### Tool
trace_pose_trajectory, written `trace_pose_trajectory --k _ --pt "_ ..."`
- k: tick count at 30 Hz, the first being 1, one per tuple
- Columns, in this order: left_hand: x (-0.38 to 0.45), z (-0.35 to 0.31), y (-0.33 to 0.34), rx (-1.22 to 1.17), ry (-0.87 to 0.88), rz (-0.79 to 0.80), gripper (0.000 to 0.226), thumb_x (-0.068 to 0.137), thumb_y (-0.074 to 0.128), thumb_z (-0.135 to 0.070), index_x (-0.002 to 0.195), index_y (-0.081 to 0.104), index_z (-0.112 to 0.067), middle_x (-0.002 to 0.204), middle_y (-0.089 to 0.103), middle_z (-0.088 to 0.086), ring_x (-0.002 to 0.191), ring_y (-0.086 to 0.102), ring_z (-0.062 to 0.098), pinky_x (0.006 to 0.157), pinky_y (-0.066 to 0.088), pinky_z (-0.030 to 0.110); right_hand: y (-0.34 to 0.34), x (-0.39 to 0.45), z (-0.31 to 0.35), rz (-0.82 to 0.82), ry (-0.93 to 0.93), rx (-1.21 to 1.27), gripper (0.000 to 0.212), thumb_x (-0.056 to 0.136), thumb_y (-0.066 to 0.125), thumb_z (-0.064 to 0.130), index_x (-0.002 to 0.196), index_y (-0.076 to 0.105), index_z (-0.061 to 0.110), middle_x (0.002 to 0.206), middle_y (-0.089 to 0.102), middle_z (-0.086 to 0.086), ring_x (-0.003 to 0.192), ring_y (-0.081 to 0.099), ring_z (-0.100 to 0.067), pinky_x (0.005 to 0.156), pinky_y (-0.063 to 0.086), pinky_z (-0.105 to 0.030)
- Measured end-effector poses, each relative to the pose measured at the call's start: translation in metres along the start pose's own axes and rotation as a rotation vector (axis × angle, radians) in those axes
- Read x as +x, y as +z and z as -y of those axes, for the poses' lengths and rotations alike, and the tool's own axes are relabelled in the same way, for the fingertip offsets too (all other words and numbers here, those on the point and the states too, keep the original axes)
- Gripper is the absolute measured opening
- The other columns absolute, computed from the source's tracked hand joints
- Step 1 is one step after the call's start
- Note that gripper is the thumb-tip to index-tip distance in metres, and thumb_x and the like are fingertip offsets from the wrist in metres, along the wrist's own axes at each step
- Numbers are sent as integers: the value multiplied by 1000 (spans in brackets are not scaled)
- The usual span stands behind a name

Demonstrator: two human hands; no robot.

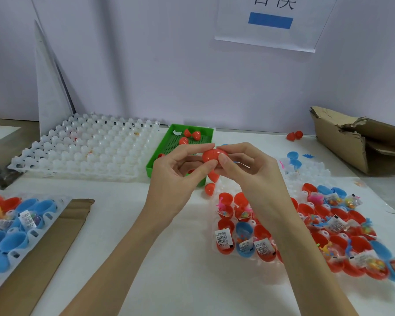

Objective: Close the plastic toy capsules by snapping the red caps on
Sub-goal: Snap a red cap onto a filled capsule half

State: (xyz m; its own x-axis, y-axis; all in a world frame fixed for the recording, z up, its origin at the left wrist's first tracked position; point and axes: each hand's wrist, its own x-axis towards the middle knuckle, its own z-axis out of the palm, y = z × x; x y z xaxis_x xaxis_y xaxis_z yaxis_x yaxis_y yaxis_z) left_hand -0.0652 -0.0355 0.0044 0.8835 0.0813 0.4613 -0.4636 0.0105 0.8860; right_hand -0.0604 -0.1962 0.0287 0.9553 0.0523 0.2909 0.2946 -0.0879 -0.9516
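Observation:
Both of my hands hold one red capsule above the middle of the table. My left hand pinches its left side between thumb and fingers. My right hand grips its right side, thumb on the front. A second red piece hangs just below the capsule. Loose red caps lie in a green tray behind my hands, and one more red cap lies on the table. At the right, a clear tray holds several open red and blue capsule halves filled with small toys and paper slips.
A white moulded tray with hollow cells sits at the back left. Another tray of blue and red halves lies at the left beside a cardboard strip. A torn cardboard box stands at the back right, with two red caps near it.

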Motion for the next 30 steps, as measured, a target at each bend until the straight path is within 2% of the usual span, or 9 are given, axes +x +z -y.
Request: trace_pose_trajectory --k 5,9,13,16,19,22,25,28,30 --pt "0 0 -1 -50 28 -14 34 87 82 -7 120 73 -15 108 79 -4 101 76 14 87 58 19 0 -3 1 29 61 105 18 93 73 26 108 68 17 100 78 2 93 77 -16 79 60 -20" --pt "0 1 0 -51 48 25 22 95 75 -13 116 75 -22 114 78 -5 110 73 16 94 57 25 2 -4 3 96 206 402 25 94 69 29 109 65 10 104 79 -6 102 76 -22 90 59 -25" --pt "0 0 0 -57 63 80 24 104 61 -13 127 70 -14 127 74 -5 123 67 14 105 53 29 2 -5 6 152 304 684 22 94 66 16 110 64 1 111 76 -17 108 74 -26 88 59 -25" --pt "-1 -2 1 -46 63 111 31 105 58 -15 136 66 -14 137 69 -8 130 63 13 110 50 31 3 -6 8 194 349 787 33 95 65 11 124 61 -3 119 73 -18 113 71 -26 90 59 -27" --pt "-3 -4 4 -25 58 123 35 104 62 -19 139 63 -19 144 62 -12 130 62 11 108 52 33 5 -8 10 294 366 821 35 101 59 14 132 61 -2 131 68 -19 122 66 -27 95 58 -33" --pt "-3 -4 3 -8 103 87 32 100 67 -18 133 66 -17 135 68 -9 122 66 10 99 51 22 7 -11 13 371 439 935 36 100 59 15 131 60 -2 132 66 -21 123 66 -31 98 57 -38" --pt "0 -3 0 1 126 79 31 97 71 -13 128 70 -16 130 71 -7 122 66 13 96 50 19 7 -11 13 406 502 1033 38 102 56 15 137 55 -2 138 61 -23 128 61 -34 104 53 -44" --pt "1 -2 0 70 183 92 32 95 71 -12 126 69 -16 132 68 -4 127 61 20 98 48 22 7 -10 12 405 486 1000 47 104 54 21 145 48 -2 143 58 -22 133 57 -33 110 47 -45" --pt "1 -2 1 120 217 101 32 96 69 -13 128 68 -15 136 63 -1 132 57 26 99 50 31 9 -9 12 391 450 949 49 102 55 22 144 49 -3 142 60 -20 132 59 -29 108 50 -41"
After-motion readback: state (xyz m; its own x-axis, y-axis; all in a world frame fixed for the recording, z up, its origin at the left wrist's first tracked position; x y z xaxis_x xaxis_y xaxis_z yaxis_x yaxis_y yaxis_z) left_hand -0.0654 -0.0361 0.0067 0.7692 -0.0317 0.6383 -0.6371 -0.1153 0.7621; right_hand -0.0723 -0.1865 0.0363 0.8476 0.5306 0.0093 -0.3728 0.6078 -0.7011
